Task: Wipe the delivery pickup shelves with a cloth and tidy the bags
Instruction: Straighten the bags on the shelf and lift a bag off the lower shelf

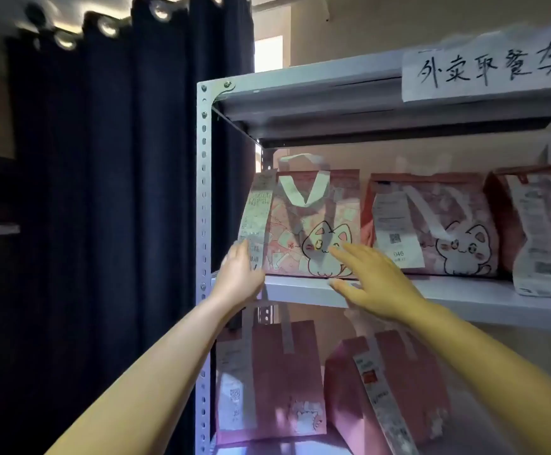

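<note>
Both forearms reach up from the lower edge of the view toward the middle shelf (300, 287) of a grey metal rack. The left hand (238, 277) lies against the left side of the leftmost pink cat-print bag (313, 231), its fingers straight and together beside the long receipt (256, 218) that hangs down that side. The right hand (374, 280) hovers in front of the bag's lower right corner, fingers spread and straight, holding nothing; contact with the bag cannot be confirmed. The bag stands upright at the left end of the shelf, close beside a second cat-print bag (431, 224). No cloth is visible. Judged by its flat printed panels and folded strap handle, the bag is probably light and only moderately stiff, so it is likely to dent under a hard squeeze and tip if pushed high. Support it with flat palms low on opposite sides, or lift by the handle (303, 188). Avoid pulling the receipt, which looks thin and easily torn.
</note>
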### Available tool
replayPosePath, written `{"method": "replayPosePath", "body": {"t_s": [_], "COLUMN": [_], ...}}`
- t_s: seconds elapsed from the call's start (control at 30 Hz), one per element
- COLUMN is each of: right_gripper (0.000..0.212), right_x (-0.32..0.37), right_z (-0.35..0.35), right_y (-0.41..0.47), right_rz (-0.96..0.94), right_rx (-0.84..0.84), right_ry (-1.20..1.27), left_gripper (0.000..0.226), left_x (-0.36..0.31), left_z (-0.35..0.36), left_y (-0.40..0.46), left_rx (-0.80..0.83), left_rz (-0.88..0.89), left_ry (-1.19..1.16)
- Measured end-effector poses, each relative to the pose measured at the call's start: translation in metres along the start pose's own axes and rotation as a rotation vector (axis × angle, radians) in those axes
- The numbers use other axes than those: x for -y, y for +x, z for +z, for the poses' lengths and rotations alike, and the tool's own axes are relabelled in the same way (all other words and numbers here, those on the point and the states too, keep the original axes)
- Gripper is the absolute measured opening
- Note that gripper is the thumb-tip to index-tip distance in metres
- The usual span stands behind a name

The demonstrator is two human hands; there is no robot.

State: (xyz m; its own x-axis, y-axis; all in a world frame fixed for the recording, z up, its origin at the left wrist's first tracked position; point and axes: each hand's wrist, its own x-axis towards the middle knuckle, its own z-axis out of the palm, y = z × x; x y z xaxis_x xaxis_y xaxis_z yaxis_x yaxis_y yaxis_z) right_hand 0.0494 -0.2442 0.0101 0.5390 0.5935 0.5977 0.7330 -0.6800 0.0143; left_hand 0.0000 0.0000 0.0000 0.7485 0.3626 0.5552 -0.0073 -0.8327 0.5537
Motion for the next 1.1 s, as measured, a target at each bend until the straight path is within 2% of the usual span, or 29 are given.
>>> {"method": "replayPosePath", "body": {"t_s": [0.1,0.27,0.4,0.47,0.63,0.77,0.87,0.97,1.1], "right_gripper": [0.062,0.06,0.057,0.056,0.056,0.058,0.057,0.056,0.057], "right_x": [-0.008,-0.008,-0.008,-0.005,0.011,0.024,0.029,0.03,0.025], "right_z": [0.008,0.022,0.025,0.025,0.029,0.036,0.041,0.045,0.043], "right_y": [0.02,0.04,0.048,0.053,0.071,0.078,0.081,0.08,0.072], "right_rz": [-0.031,-0.091,-0.148,-0.16,-0.182,-0.203,-0.2,-0.186,-0.143], "right_rx": [0.002,0.027,0.003,-0.013,-0.019,-0.006,0.006,0.015,-0.005], "right_ry": [0.035,0.082,0.107,0.183,0.296,0.267,0.238,0.219,0.191], "left_gripper": [0.07,0.053,0.07,0.069,0.052,0.051,0.054,0.056,0.062], "left_x": [0.004,-0.002,0.002,0.006,0.011,0.016,0.023,0.027,0.022], "left_z": [0.006,0.007,0.009,0.009,0.004,-0.003,-0.01,-0.014,-0.012], "left_y": [0.016,0.023,0.028,0.029,0.026,0.021,0.018,0.012,0.012], "left_rx": [-0.021,-0.034,-0.172,-0.218,-0.151,-0.116,-0.094,-0.073,-0.206], "left_rz": [-0.063,-0.17,-0.162,-0.137,-0.104,-0.086,-0.081,0.005,0.209], "left_ry": [-0.044,-0.153,-0.186,-0.271,-0.43,-0.461,-0.455,-0.371,-0.124]}}
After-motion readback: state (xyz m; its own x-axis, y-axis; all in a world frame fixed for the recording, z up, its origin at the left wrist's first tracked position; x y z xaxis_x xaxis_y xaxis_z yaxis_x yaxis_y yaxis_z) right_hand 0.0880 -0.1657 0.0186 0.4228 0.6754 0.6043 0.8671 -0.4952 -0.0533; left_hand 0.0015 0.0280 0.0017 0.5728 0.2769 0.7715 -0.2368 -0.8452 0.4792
